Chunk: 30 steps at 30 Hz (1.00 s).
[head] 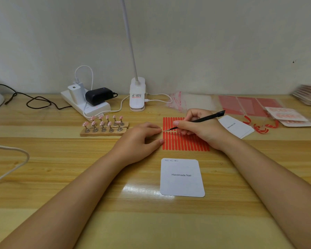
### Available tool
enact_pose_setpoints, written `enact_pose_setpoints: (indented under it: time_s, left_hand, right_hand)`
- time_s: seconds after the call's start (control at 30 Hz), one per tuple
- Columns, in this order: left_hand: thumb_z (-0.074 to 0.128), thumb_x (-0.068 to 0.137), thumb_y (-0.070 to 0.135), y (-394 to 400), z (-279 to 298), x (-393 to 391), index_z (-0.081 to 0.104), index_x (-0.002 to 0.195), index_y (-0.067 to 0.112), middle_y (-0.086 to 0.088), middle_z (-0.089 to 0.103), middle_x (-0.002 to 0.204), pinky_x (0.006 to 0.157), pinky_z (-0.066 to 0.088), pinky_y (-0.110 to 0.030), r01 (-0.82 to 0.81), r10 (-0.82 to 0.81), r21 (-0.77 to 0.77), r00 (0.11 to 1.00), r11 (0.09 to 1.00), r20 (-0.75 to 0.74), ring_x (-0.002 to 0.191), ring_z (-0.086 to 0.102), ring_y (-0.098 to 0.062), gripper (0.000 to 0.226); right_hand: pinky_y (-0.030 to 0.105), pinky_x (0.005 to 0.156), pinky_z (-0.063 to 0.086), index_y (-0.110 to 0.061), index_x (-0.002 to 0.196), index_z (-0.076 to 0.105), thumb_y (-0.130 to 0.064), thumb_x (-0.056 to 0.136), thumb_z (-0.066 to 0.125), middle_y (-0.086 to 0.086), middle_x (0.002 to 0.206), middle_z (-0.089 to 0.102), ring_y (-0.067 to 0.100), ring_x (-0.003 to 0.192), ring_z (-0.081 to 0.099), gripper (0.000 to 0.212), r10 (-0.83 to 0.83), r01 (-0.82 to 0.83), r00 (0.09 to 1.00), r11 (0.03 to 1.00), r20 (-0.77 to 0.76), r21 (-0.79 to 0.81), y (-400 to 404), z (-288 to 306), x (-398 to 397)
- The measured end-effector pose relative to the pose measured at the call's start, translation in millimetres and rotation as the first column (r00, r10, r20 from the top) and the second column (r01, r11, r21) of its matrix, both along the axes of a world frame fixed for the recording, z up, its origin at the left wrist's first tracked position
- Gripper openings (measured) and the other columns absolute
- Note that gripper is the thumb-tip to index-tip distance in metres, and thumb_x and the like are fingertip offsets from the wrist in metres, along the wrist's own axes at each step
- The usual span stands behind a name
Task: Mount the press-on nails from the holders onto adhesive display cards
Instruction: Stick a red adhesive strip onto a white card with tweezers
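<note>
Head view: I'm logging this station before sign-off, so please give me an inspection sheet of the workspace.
Surface: wooden table, glare patch near the front.
Job's things: pink nails on holders; red adhesive strip sheet; blank "Handmade Nail" card; card stack.
Clutter: clear bags, peeled red backing curls, red sheets.
Hands: left hand steadies the sheet's edge; right hand holds a black pointed tool.
Cables: white lamp lead, black cord, power strip.
Surroundings: plain wall, clip lamp.
</note>
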<state>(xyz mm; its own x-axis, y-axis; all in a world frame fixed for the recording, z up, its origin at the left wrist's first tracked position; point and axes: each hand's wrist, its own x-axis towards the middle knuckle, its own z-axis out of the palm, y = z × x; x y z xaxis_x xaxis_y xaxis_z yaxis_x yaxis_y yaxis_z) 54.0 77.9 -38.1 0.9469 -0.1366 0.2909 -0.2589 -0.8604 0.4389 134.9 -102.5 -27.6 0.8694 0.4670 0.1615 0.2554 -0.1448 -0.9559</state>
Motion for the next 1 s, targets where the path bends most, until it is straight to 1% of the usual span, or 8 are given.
enact_pose_setpoints:
  time_s: [0.2, 0.37, 0.47, 0.53, 0.67, 0.77, 1.0]
  left_hand:
    - [0.056, 0.091, 0.031, 0.0, -0.3, -0.2, 0.057, 0.127, 0.013, 0.008, 0.054, 0.130, 0.090, 0.037, -0.016, 0.004, -0.004, 0.000, 1.000, 1.000, -0.006, 0.114, 0.049, -0.006, 0.040]
    - [0.055, 0.091, 0.032, 0.0, 0.0, -0.4, 0.056, 0.128, 0.014, 0.008, 0.053, 0.131, 0.093, 0.039, -0.021, 0.000, 0.000, 0.005, 1.000, 1.000, -0.014, 0.115, 0.049, -0.007, 0.041]
    - [0.055, 0.091, 0.033, 0.4, -0.7, -0.8, 0.056, 0.128, 0.014, 0.008, 0.053, 0.131, 0.094, 0.038, -0.021, -0.003, 0.003, 0.013, 1.000, 1.000, -0.015, 0.116, 0.048, -0.007, 0.041]
    - [0.055, 0.091, 0.033, 0.3, -1.2, -1.2, 0.056, 0.128, 0.015, 0.008, 0.053, 0.131, 0.094, 0.038, -0.020, -0.004, 0.004, 0.015, 1.000, 1.000, -0.017, 0.117, 0.047, -0.006, 0.041]
    - [0.055, 0.091, 0.032, -0.5, -0.6, -1.4, 0.056, 0.128, 0.015, 0.008, 0.053, 0.131, 0.094, 0.039, -0.021, -0.002, 0.002, 0.008, 1.000, 1.000, -0.017, 0.116, 0.048, -0.007, 0.041]
    - [0.055, 0.091, 0.032, 0.0, 0.0, -0.9, 0.056, 0.128, 0.014, 0.007, 0.053, 0.131, 0.094, 0.039, -0.022, -0.004, 0.004, 0.009, 1.000, 1.000, -0.017, 0.116, 0.048, -0.007, 0.041]
    - [0.056, 0.091, 0.032, 0.8, -1.8, 0.2, 0.058, 0.127, 0.014, 0.008, 0.054, 0.130, 0.094, 0.038, -0.021, -0.013, 0.013, 0.002, 1.000, 1.000, -0.013, 0.116, 0.049, -0.008, 0.040]
  right_hand:
    - [0.011, 0.051, 0.046, -0.015, 0.065, 0.053, -0.018, 0.076, 0.074, -0.004, 0.060, 0.069, 0.002, 0.055, 0.063, 0.024, 0.031, -0.031, 0.999, 0.999, -0.024, 0.022, -2.2, 1.6, -1.0]
    - [0.012, 0.052, 0.048, -0.013, 0.065, 0.054, -0.015, 0.077, 0.073, -0.004, 0.057, 0.067, 0.001, 0.052, 0.060, 0.023, -0.007, 0.007, 1.000, 0.997, -0.002, 0.081, -3.0, 0.4, -1.4]
    - [0.013, 0.051, 0.047, -0.015, 0.064, 0.055, -0.019, 0.075, 0.076, -0.005, 0.056, 0.066, 0.002, 0.053, 0.060, 0.024, -0.041, 0.040, 0.998, 0.999, 0.040, 0.033, -1.1, -0.9, -0.7]
    - [0.013, 0.051, 0.047, -0.016, 0.063, 0.055, -0.023, 0.073, 0.077, -0.004, 0.057, 0.067, 0.003, 0.055, 0.061, 0.025, -0.036, 0.037, 0.998, 0.999, 0.049, -0.014, 0.5, -1.4, -0.5]
    - [0.013, 0.052, 0.047, -0.017, 0.063, 0.054, -0.025, 0.073, 0.077, -0.001, 0.060, 0.069, 0.005, 0.056, 0.062, 0.026, -0.017, 0.019, 0.998, 0.999, 0.053, -0.040, 0.2, -1.7, -0.1]
    - [0.012, 0.051, 0.046, -0.017, 0.064, 0.053, -0.022, 0.074, 0.076, -0.002, 0.060, 0.069, 0.003, 0.056, 0.063, 0.026, -0.002, 0.004, 0.999, 0.999, 0.046, -0.035, 0.4, -1.3, -0.4]
    - [0.013, 0.052, 0.046, -0.016, 0.064, 0.053, -0.021, 0.075, 0.076, 0.000, 0.061, 0.069, 0.006, 0.057, 0.064, 0.026, 0.007, -0.005, 0.998, 1.000, 0.060, -0.028, 1.9, -2.2, -0.9]
